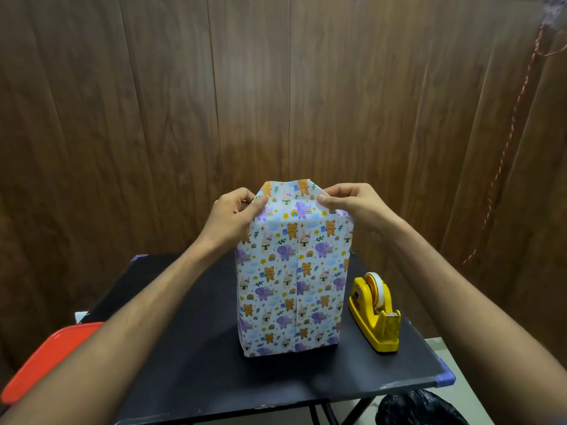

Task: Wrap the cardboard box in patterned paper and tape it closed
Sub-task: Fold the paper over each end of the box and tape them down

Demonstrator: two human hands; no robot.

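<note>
A tall box wrapped in white paper printed with bears, elephants and rabbits (291,283) stands upright on end in the middle of the black table (190,357). A seam runs down its near face. At its top the paper forms a tapered flap (288,197) that stands up. My left hand (233,216) pinches the flap's left edge and my right hand (356,204) pinches its right edge. The cardboard itself is hidden under the paper.
A yellow tape dispenser (376,311) with a roll of tape stands right of the box. A red plastic lid or tray (46,360) lies off the table's left edge. A black bag (417,409) sits under the front right. Wood panelling is behind.
</note>
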